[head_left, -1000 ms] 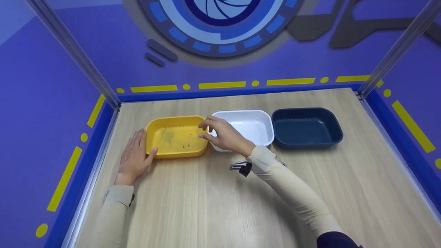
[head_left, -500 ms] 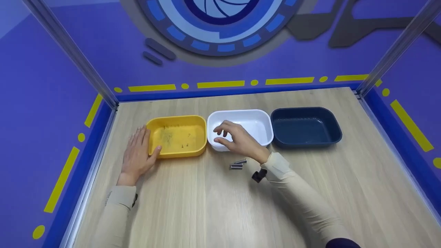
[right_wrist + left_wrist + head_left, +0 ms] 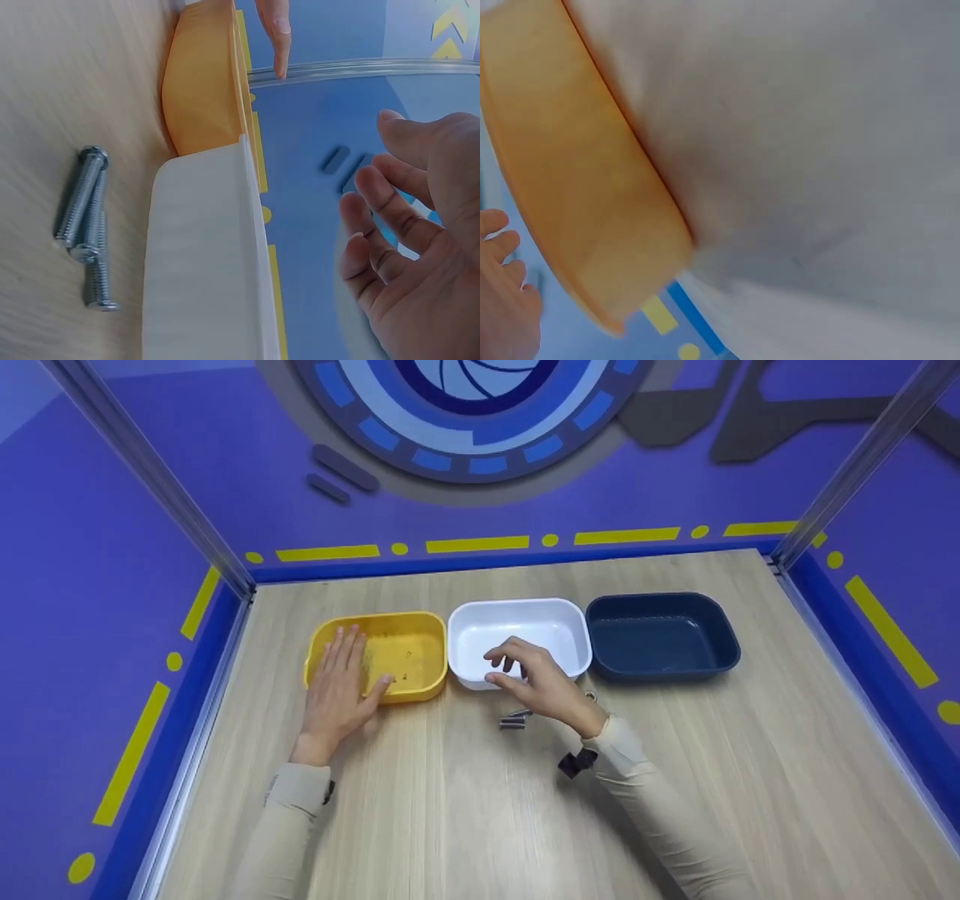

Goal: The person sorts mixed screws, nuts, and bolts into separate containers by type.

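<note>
My left hand (image 3: pixel 337 690) is held over the left part of the yellow tray (image 3: pixel 424 660), fingers straight and holding nothing; whether it touches the rim cannot be told. My right hand (image 3: pixel 544 682) hovers above the front of the white tray (image 3: pixel 555 622). Its fingers are loosely bent, and the right wrist view shows a gap between thumb and fingers, with nothing in it. Below that hand, on the table in front of the white tray, lie metal bolts (image 3: pixel 513 722), 3 of them visible in the right wrist view. A small nut (image 3: pixel 591 696) shows beside the right wrist.
The dark blue tray (image 3: pixel 664 645) stands against the right side of the white one, all three trays in a row. Small dark specks (image 3: pixel 405 677) lie in the yellow tray. Purple panels (image 3: pixel 480 517) enclose the wooden table (image 3: pixel 450 810) at the back and sides.
My left hand has left the yellow tray's outer left side and moved right over it. My right hand has drawn back from the yellow tray's right edge to the white tray, uncovering the bolts.
</note>
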`<state>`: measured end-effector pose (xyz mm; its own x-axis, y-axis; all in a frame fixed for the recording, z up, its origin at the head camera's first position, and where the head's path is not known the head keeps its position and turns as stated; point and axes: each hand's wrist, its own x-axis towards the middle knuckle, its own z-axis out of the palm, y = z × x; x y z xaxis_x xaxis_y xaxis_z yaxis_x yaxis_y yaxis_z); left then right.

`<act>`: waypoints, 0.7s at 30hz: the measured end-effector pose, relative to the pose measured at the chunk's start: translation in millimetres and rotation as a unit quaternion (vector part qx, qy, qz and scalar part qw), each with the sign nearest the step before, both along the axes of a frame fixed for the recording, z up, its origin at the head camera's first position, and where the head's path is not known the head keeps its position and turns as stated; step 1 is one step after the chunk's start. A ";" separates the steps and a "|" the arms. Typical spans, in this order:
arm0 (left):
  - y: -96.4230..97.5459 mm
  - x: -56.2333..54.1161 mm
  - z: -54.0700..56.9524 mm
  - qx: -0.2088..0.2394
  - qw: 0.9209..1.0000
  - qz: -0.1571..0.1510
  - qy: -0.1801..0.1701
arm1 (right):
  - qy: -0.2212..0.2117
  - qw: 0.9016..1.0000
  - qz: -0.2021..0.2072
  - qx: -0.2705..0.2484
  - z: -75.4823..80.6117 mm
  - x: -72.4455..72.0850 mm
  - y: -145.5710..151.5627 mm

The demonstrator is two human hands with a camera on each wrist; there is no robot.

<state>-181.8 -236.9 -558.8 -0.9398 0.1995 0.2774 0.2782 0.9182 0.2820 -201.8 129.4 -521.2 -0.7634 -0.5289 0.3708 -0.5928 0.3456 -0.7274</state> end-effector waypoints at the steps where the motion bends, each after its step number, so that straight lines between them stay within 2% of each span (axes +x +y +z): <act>1: 4.7 0.1 -0.1 -0.002 1.000 -0.001 -0.003 | -0.001 1.000 -0.003 -0.002 -1.6 1.9 1.8; 8: 33.3 -3.3 -1.5 -0.013 1.000 -0.013 -0.011 | -0.002 1.000 -0.013 -0.018 -12.1 11.6 11.0; 13: 49.0 -7.3 -3.1 -0.001 0.999 -0.035 0.003 | -0.006 1.000 -0.020 -0.013 -21.8 17.8 17.1; 21: 70.8 -12.9 -2.2 0.014 0.998 -0.059 -0.004 | -0.029 0.999 -0.039 -0.014 -31.8 25.6 26.7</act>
